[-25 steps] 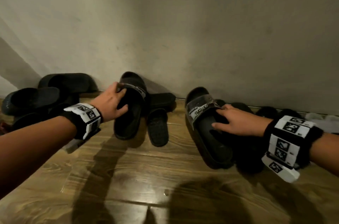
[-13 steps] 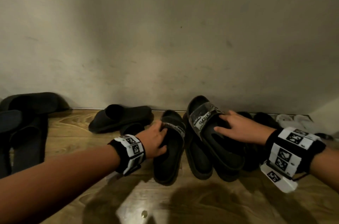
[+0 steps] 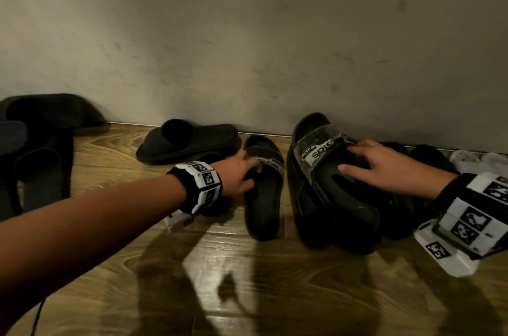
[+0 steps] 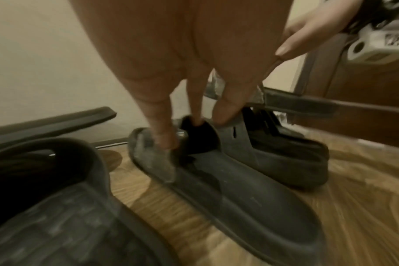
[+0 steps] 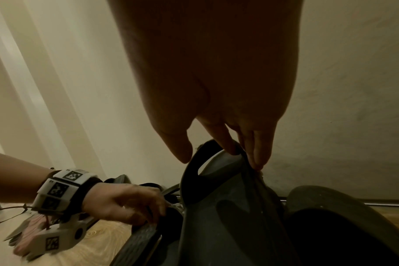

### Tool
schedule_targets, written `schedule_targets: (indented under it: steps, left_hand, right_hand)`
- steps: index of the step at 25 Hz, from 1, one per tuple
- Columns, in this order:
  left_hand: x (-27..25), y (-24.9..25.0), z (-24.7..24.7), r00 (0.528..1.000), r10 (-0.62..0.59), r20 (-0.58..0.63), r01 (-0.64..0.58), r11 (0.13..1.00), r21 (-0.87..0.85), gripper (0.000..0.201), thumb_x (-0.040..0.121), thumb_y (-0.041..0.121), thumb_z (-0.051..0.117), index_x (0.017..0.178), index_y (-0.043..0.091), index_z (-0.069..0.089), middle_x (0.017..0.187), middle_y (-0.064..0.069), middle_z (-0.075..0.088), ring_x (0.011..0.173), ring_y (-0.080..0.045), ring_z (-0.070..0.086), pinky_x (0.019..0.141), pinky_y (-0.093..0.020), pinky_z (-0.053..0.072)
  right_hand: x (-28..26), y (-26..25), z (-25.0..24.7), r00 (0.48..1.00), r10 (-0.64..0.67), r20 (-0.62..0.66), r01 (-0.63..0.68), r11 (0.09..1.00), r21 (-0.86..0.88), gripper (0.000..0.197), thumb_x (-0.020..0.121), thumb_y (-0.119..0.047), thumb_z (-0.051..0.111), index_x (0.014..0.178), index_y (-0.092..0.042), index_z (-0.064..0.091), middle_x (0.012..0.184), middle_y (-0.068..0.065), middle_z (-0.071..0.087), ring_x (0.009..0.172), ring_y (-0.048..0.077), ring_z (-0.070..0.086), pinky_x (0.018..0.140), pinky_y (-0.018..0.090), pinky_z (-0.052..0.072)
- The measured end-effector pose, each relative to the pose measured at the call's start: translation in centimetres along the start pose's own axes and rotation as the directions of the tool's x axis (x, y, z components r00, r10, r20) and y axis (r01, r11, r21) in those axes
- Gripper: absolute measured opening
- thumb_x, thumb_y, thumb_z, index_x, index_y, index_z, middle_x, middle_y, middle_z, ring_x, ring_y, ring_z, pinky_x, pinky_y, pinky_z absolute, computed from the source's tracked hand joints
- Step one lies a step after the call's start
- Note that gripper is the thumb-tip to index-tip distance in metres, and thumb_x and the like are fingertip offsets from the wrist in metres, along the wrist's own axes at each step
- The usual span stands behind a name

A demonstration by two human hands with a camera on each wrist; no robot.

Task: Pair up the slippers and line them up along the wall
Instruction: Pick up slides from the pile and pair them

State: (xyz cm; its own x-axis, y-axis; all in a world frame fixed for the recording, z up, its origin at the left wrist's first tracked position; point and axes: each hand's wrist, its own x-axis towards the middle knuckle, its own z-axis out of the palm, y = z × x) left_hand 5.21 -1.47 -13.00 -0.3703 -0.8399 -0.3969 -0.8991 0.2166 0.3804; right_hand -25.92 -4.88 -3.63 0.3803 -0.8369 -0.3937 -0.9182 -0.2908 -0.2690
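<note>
My left hand (image 3: 254, 168) pinches the strap of a small black slipper (image 3: 264, 198) that lies on the wooden floor, toe towards the wall. In the left wrist view the left hand (image 4: 189, 129) has its thumb on top of the strap and fingers tucked inside the small slipper (image 4: 239, 180). Right of it, my right hand (image 3: 349, 159) grips the printed grey strap of a larger black slipper (image 3: 346, 198), which lies tilted across another black slipper (image 3: 299, 198). The right wrist view shows the right hand (image 5: 216, 153) with fingers hooked over the strap edge of the larger slipper (image 5: 216, 207).
A black slipper (image 3: 189, 140) lies on its side by the wall (image 3: 247, 46), left of my left hand. More dark slippers (image 3: 41, 148) are piled at far left. Dark slippers (image 3: 428, 154) and white ones (image 3: 478, 157) lie behind my right wrist. Bare floor (image 3: 247, 280) lies in front.
My left hand has carried the small slipper rightwards from the left group to beside the large slippers. My right hand has stayed on the large slipper's strap. The view has shifted right.
</note>
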Motion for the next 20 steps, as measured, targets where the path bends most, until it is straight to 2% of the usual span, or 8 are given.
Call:
schedule_targets:
  steps: [2, 3, 6, 8, 12, 16, 18, 20]
  left_hand:
    - [0.6, -0.9, -0.8, 0.991, 0.027, -0.135, -0.042, 0.993, -0.108, 0.022, 0.086, 0.017, 0.056, 0.107, 0.012, 0.058, 0.108, -0.014, 0.061, 0.096, -0.031, 0.062, 0.091, -0.040, 0.050]
    - [1.1, -1.6, -1.1, 0.987, 0.011, -0.161, -0.021, 0.998, -0.060, 0.024, 0.087, 0.017, 0.054, 0.110, 0.011, 0.058, 0.109, -0.015, 0.060, 0.098, -0.033, 0.062, 0.090, -0.038, 0.050]
    - [1.6, -4.0, -0.6, 0.996, -0.086, 0.012, 0.077, 0.939, 0.336, 0.046, 0.091, 0.030, 0.052, 0.135, 0.018, 0.047, 0.133, -0.012, 0.047, 0.116, -0.034, 0.053, 0.093, -0.041, 0.046]
    - [1.4, -5.6, 0.2, 0.987, -0.129, 0.098, 0.068, 0.880, 0.470, 0.050, 0.091, 0.036, 0.049, 0.139, 0.025, 0.044, 0.138, -0.006, 0.044, 0.121, -0.033, 0.050, 0.094, -0.042, 0.046]
    - [-0.5, -8.7, 0.5, 0.970, -0.234, 0.058, 0.172, 0.839, 0.517, 0.049, 0.087, 0.037, 0.052, 0.134, 0.023, 0.047, 0.132, -0.011, 0.045, 0.116, -0.036, 0.053, 0.093, -0.046, 0.047]
    - [-3.0, -12.6, -1.3, 0.885, -0.462, 0.061, 0.362, 0.764, 0.534, 0.069, 0.079, 0.030, 0.070, 0.139, 0.018, 0.038, 0.136, -0.015, 0.047, 0.120, -0.037, 0.056, 0.101, -0.050, 0.044]
    - [-4.4, -14.3, -2.3, 0.867, -0.492, 0.079, 0.390, 0.767, 0.509, 0.061, 0.080, 0.032, 0.069, 0.135, 0.024, 0.045, 0.136, -0.013, 0.049, 0.120, -0.035, 0.057, 0.102, -0.047, 0.046]
    - [-5.7, -15.5, -2.8, 0.885, -0.464, 0.017, 0.407, 0.792, 0.455, 0.047, 0.079, 0.039, 0.067, 0.124, 0.033, 0.053, 0.127, -0.007, 0.059, 0.112, -0.030, 0.062, 0.097, -0.043, 0.051]
  right_hand:
    - [0.2, -0.2, 0.0, 1.000, -0.013, 0.000, 0.013, 1.000, 0.000, 0.063, 0.087, -0.052, 0.057, 0.129, -0.005, 0.055, 0.129, 0.017, 0.054, 0.121, 0.029, 0.053, 0.099, 0.023, 0.033]
    - [0.3, -0.4, 0.1, 1.000, -0.021, -0.002, 0.021, 1.000, 0.004, 0.066, 0.087, -0.052, 0.056, 0.133, -0.005, 0.053, 0.131, 0.016, 0.053, 0.122, 0.028, 0.052, 0.100, 0.024, 0.032]
    - [0.3, -1.2, 0.5, 0.998, -0.067, -0.006, 0.067, 0.998, -0.010, 0.067, 0.086, -0.054, 0.054, 0.133, -0.007, 0.052, 0.129, 0.015, 0.052, 0.122, 0.027, 0.051, 0.102, 0.023, 0.031]
    - [0.2, -2.2, 0.9, 0.995, -0.098, 0.019, 0.098, 0.995, -0.017, 0.073, 0.083, -0.061, 0.049, 0.134, -0.008, 0.052, 0.129, 0.013, 0.051, 0.122, 0.025, 0.051, 0.107, 0.028, 0.034]
    - [0.2, -4.4, 1.4, 0.985, -0.167, 0.049, 0.165, 0.985, 0.042, 0.093, 0.070, -0.077, 0.039, 0.137, -0.013, 0.049, 0.131, 0.005, 0.048, 0.119, 0.017, 0.052, 0.103, 0.025, 0.035]
    - [0.6, -7.7, 2.6, 0.965, -0.253, 0.067, 0.250, 0.967, 0.058, 0.068, 0.085, -0.058, 0.053, 0.139, -0.019, 0.045, 0.135, 0.003, 0.044, 0.121, 0.015, 0.049, 0.100, 0.020, 0.032]
    - [1.0, -10.0, 3.8, 0.939, -0.326, 0.107, 0.322, 0.945, 0.055, 0.064, 0.088, -0.055, 0.052, 0.141, -0.022, 0.040, 0.137, 0.001, 0.039, 0.123, 0.014, 0.046, 0.102, 0.021, 0.033]
    - [2.1, -12.4, 5.4, 0.914, -0.374, 0.159, 0.364, 0.927, 0.088, 0.062, 0.090, -0.055, 0.050, 0.142, -0.024, 0.037, 0.136, 0.000, 0.037, 0.121, 0.014, 0.046, 0.100, 0.021, 0.033]
